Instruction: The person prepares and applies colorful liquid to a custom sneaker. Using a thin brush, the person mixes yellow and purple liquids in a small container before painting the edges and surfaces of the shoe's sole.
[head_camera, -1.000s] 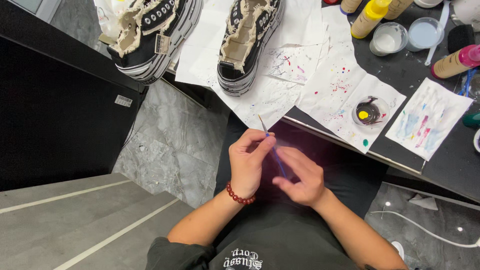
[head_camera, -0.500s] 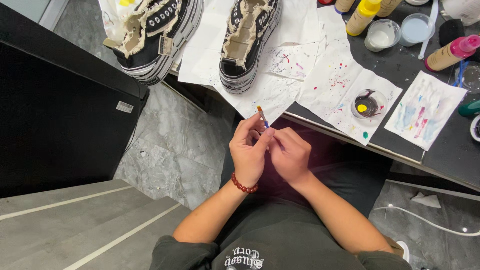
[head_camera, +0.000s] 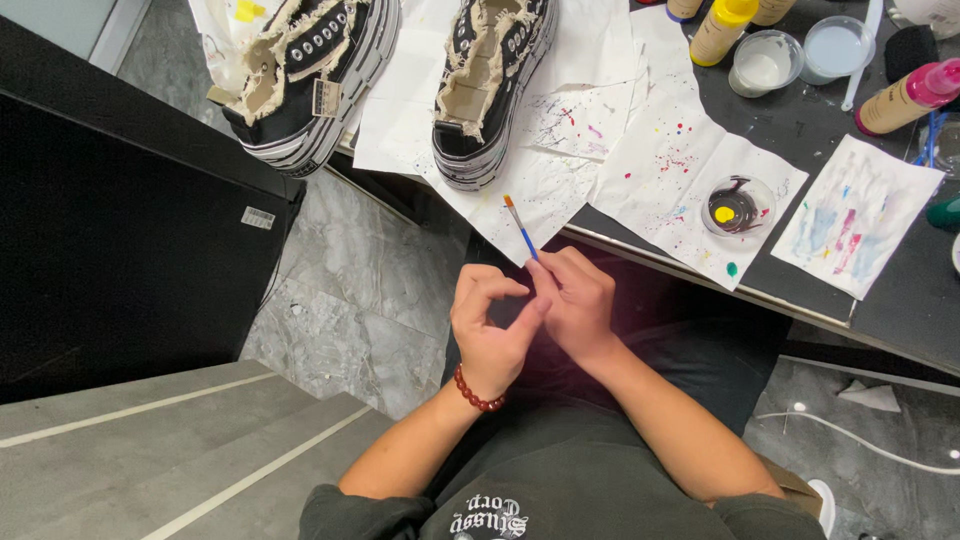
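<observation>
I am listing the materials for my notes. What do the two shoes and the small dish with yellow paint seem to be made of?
Both shoes, the left shoe and the right shoe, look like black canvas with frayed, pale raw edges and ribbed, rubber-like soles. The small dish seems clear plastic or glass; the table shows through its rim, but which one cannot be told.

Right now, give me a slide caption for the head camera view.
Both hands, left hand and right hand, hold a thin paintbrush beside two black sneakers.

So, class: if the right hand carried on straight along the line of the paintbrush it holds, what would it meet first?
Probably the splattered white paper at the table edge, with the right hand aiming the paintbrush toward the nearer black shoe; depth is unclear.
</observation>
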